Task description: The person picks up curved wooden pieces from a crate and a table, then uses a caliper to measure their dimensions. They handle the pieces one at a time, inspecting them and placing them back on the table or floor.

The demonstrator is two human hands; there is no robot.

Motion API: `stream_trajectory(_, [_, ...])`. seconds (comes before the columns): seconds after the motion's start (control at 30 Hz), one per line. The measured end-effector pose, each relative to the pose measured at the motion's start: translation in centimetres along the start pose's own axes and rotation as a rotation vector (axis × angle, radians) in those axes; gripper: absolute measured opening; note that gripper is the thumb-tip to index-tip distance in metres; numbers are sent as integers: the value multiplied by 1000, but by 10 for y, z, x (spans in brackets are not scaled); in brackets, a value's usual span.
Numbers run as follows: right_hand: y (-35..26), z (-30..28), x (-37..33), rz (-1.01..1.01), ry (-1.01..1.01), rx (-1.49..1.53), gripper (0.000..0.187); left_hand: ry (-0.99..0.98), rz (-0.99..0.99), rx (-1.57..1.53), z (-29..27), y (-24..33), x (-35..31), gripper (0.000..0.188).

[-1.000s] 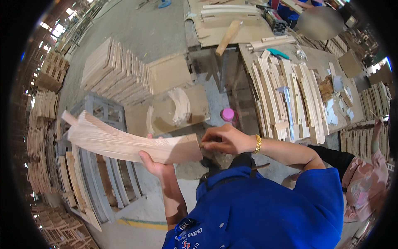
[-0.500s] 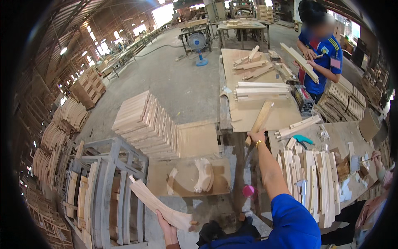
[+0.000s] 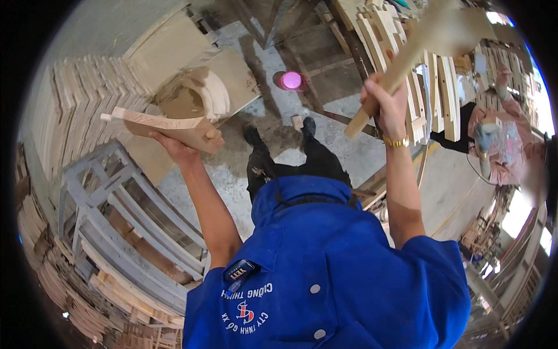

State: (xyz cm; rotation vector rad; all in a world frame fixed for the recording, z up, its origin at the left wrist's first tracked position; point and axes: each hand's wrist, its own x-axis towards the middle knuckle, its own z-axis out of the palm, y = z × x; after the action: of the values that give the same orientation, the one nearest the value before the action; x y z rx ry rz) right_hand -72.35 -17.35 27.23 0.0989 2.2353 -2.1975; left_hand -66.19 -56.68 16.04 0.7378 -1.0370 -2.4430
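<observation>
Currently: left hand [image 3: 174,148] closed under curved wooden part [image 3: 165,125], part held out at about 10 o'clock from torso, long end pointing toward 9. Right hand [image 3: 386,104] raised at about 1 o'clock, fist clamped round handle of wooden mallet [image 3: 407,55]; mallet head blurred, up near top edge at 1 o'clock. Hands well apart, mallet not touching part. Below part, at 11 o'clock: flat board [image 3: 232,75] on floor with curved wood pieces [image 3: 212,93] on it. Pink round container [image 3: 292,80] on floor at 12 o'clock, just beyond shoes. Grey slatted chair frames [image 3: 110,203] at 8–9 o'clock. Row of upright wooden parts [image 3: 430,81] behind right hand. Another person in pink [image 3: 500,139] at 3 o'clock, seated low.
</observation>
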Motion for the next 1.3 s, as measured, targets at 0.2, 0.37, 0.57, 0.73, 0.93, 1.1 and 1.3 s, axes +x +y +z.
stream_trajectory(0.2, [6,-7,-84,-130,42,-356,78,-105,-232,-123,20,-63,17,75])
stream_trajectory(0.37, [-23,1,-114,30,-382,-530,62,-155,-322,-351,64,-109,8,69])
stream_trajectory(0.57, [-168,-135,-154,-853,485,-126,26,-15,-227,-381,125,-115,-72,70])
stream_trajectory(0.73, [-57,-74,-151,-244,-420,-633,29,-96,-145,-312,164,-132,-137,71])
stream_trajectory(0.93, [-212,-148,-184,-958,511,176,37,23,-39,-359,151,-100,-135,76])
stream_trajectory(1.1, [-113,-98,-175,-458,-305,-314,42,55,-109,-432,187,-85,-152,76])
stream_trajectory(1.3, [-102,-131,-161,-139,-165,-54,61,302,239,-210,183,-62,-147,57])
